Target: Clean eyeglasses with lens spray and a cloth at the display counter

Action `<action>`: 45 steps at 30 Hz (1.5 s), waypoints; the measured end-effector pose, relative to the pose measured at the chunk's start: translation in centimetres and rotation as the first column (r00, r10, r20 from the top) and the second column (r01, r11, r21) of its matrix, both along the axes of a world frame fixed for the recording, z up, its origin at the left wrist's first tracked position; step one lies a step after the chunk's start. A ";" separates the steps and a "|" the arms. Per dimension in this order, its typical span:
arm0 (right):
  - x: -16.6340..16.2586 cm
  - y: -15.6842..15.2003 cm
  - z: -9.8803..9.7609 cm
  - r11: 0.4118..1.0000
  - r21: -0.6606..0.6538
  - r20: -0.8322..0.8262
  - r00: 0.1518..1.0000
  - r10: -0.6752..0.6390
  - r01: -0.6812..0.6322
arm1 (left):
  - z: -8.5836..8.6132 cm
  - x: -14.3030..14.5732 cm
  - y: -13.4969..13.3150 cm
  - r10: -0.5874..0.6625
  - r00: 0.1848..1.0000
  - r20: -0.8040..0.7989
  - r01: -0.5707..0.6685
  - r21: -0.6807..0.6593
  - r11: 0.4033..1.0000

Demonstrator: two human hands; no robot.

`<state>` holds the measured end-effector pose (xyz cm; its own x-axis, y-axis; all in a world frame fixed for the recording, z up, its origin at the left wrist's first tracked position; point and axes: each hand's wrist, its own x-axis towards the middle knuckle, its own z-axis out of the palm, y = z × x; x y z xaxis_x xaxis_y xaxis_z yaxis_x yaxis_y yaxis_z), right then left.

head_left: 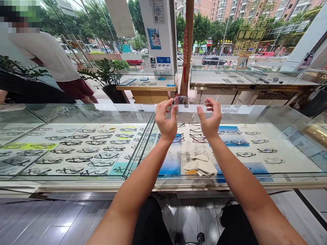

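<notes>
A pair of thin-rimmed glasses (182, 100) is held up above the glass counter, with both arms stretched forward. My left hand (166, 119) pinches its left side between thumb and fingers. On the other side, my right hand (209, 117) has its fingers closed at the right end of the frame. The lenses look clear, and the temples are only partly visible between the hands. Below the hands, a crumpled cream cloth (201, 164) lies on the counter, with a small orange-yellow item (191, 172) sticking out from under it.
The glass display counter (143, 149) spans the view, showing many eyeglass frames (79, 159) in rows. Across the aisle stand more display cases (230, 81) and a potted plant (106, 76). A person in a white top (48, 54) is at the far left.
</notes>
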<state>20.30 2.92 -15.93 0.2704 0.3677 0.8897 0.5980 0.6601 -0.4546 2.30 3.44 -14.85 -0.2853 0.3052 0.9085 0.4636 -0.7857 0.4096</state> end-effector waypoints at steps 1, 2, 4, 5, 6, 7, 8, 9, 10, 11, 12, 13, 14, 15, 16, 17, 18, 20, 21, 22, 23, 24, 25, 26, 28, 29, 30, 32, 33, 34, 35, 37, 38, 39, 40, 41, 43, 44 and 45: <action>0.0 0.0 0.0 1.000 0.000 0.006 1.000 -0.006 0.006 | 0.0 0.0 0.0 0.003 1.000 0.002 -0.003 -0.001 1.000; 0.0 0.1 0.0 1.000 0.004 0.008 1.000 -0.007 0.007 | 0.0 0.0 0.0 0.005 1.000 0.002 -0.005 -0.001 1.000; 0.0 0.1 -0.1 1.000 0.010 0.005 1.000 -0.003 0.003 | 0.0 0.0 0.0 0.006 1.000 0.000 -0.006 -0.004 1.000; 0.0 0.1 -0.1 1.000 0.009 0.003 1.000 -0.003 0.003 | 0.0 0.0 -0.1 0.005 1.000 -0.002 -0.005 -0.005 1.000; 0.0 0.1 -0.1 1.000 0.004 0.003 1.000 -0.006 0.006 | 0.0 0.0 -0.1 0.004 1.000 -0.002 -0.004 -0.003 1.000; 0.0 0.1 -0.1 1.000 -0.004 0.002 1.000 -0.009 0.009 | 0.0 0.0 -0.1 0.001 1.000 -0.002 -0.001 0.001 1.000; 0.0 0.1 -0.1 1.000 -0.014 0.000 1.000 -0.009 0.009 | 0.0 0.0 -0.1 -0.003 1.000 -0.001 0.003 0.009 1.000; 0.1 0.1 -0.1 1.000 -0.022 -0.007 1.000 -0.005 0.004 | 0.0 0.0 -0.1 -0.005 1.000 -0.001 0.005 0.015 1.000; 0.1 0.1 0.0 1.000 -0.028 -0.016 1.000 0.005 -0.005 | 0.0 0.0 -0.1 -0.006 1.000 -0.002 0.006 0.018 1.000; 0.1 0.1 0.0 0.999 -0.034 -0.024 1.000 0.017 -0.017 | 0.0 0.0 -0.2 -0.005 1.000 -0.004 0.005 0.016 1.000; 0.1 0.1 0.0 0.999 -0.037 -0.032 0.999 0.027 -0.029 | 0.0 0.0 -0.2 -0.004 1.000 -0.005 0.004 0.010 1.000; 0.1 0.1 -0.1 0.999 -0.037 -0.036 0.999 0.035 -0.036 | 0.0 0.0 -0.2 -0.002 1.000 -0.006 0.002 0.002 1.000; 0.1 0.1 -0.1 0.999 -0.035 -0.037 0.998 0.040 -0.042 | 0.0 0.0 -0.1 -0.001 1.000 -0.005 0.001 -0.004 1.000; 0.0 0.1 -0.1 0.999 -0.032 -0.037 0.998 0.042 -0.043 | 0.0 0.0 -0.1 -0.003 1.000 -0.003 0.003 -0.006 1.000; 0.0 0.1 -0.2 0.999 -0.027 -0.036 0.999 0.041 -0.042 | 0.0 0.0 -0.1 -0.007 1.000 -0.001 0.007 -0.004 1.000; 0.0 0.2 -0.2 0.999 -0.021 -0.038 0.999 0.040 -0.040 | 0.0 0.0 -0.1 -0.014 1.000 -0.001 0.014 -0.001 1.000; 0.0 0.2 -0.2 0.999 -0.017 -0.040 0.998 0.039 -0.040 | 0.0 0.0 -0.1 -0.022 1.000 -0.001 0.022 0.004 1.000; 0.0 0.2 -0.3 0.999 -0.019 -0.044 0.998 0.046 -0.047 | -0.1 0.0 -0.1 -0.035 0.999 -0.004 0.035 0.017 0.999; 0.1 0.2 -0.3 0.998 -0.025 -0.046 0.998 0.052 -0.053 | -0.1 0.0 -0.2 -0.035 0.999 -0.006 0.035 0.023 0.999; 0.1 0.2 -0.3 0.998 -0.033 -0.049 0.997 0.060 -0.062 | -0.1 0.0 -0.2 -0.029 1.000 -0.009 0.029 0.028 0.999; 0.1 0.2 -0.3 0.997 -0.043 -0.052 0.996 0.067 -0.069 | -0.1 0.0 -0.2 -0.018 1.000 -0.011 0.018 0.030 0.999; 0.1 0.2 -0.2 0.996 -0.053 -0.057 0.996 0.071 -0.074 | -0.1 0.0 -0.1 -0.006 1.000 -0.014 0.006 0.030 1.000; 0.1 0.1 -0.2 0.995 -0.060 -0.061 0.996 0.072 -0.076 | -0.1 0.0 -0.1 0.002 1.000 -0.015 -0.002 0.029 1.000; 0.1 0.1 -0.2 0.995 -0.064 -0.064 0.995 0.071 -0.075 | -0.1 0.0 -0.1 0.004 1.000 -0.016 -0.003 0.027 1.000; 0.1 0.0 -0.1 0.995 -0.065 -0.063 0.996 0.065 -0.069 | -0.2 0.0 0.0 -0.012 1.000 -0.012 0.012 0.022 1.000; 0.1 0.0 -0.1 0.996 -0.064 -0.062 0.996 0.063 -0.067 | -0.2 0.0 0.0 -0.023 1.000 -0.009 0.023 0.017 1.000; 0.1 0.0 -0.1 0.996 -0.062 -0.061 0.996 0.063 -0.067 | -0.2 0.0 0.1 -0.033 0.999 -0.005 0.033 0.010 0.999; 0.0 -0.1 0.0 0.996 -0.057 -0.062 0.996 0.061 -0.065 | -0.2 0.0 0.1 -0.047 0.999 0.002 0.047 -0.004 0.999; 0.0 -0.1 0.0 0.997 -0.054 -0.061 0.997 0.058 -0.061 | -0.3 0.0 0.2 -0.052 0.999 0.005 0.052 -0.010 0.999; 0.0 -0.1 0.1 0.997 -0.051 -0.058 0.997 0.053 -0.056 | -0.3 0.0 0.2 -0.058 0.998 0.008 0.058 -0.014 0.998; 0.0 -0.2 0.1 0.998 -0.048 -0.054 0.997 0.048 -0.051 | -0.3 0.0 0.2 -0.064 0.998 0.012 0.065 -0.020 0.998; 0.0 -0.2 0.1 0.998 -0.037 -0.041 0.998 0.039 -0.041 | -0.4 0.0 0.3 -0.078 0.997 0.020 0.079 -0.034 0.996; 0.0 -0.2 0.1 0.999 -0.028 -0.034 0.999 0.036 -0.037 | -0.5 0.1 0.4 -0.084 0.996 0.027 0.086 -0.045 0.995; 0.0 -0.2 0.1 0.999 -0.018 -0.025 0.999 0.031 -0.032 | -0.5 0.0 0.4 -0.090 0.995 0.035 0.091 -0.059 0.994; 0.0 -0.2 0.1 1.000 -0.010 -0.017 1.000 0.025 -0.025 | -0.6 0.0 0.5 -0.093 0.995 0.042 0.096 -0.073 0.993; 0.0 -0.2 0.1 1.000 -0.003 -0.010 1.000 0.017 -0.017 | -0.6 0.0 0.5 -0.096 0.994 0.049 0.100 -0.089 0.991; 0.0 -0.1 0.0 1.000 0.003 0.000 1.000 0.007 -0.007 | -0.7 0.0 0.6 -0.104 0.993 0.061 0.111 -0.118 0.987; 0.0 -0.1 0.0 1.000 0.001 0.004 1.000 0.007 -0.007 | -0.7 0.0 0.6 -0.109 0.992 0.066 0.117 -0.132 0.984; 0.1 -0.1 -0.1 1.000 -0.002 0.006 1.000 0.007 -0.007 | -0.7 0.0 0.7 -0.114 0.991 0.071 0.123 -0.146 0.982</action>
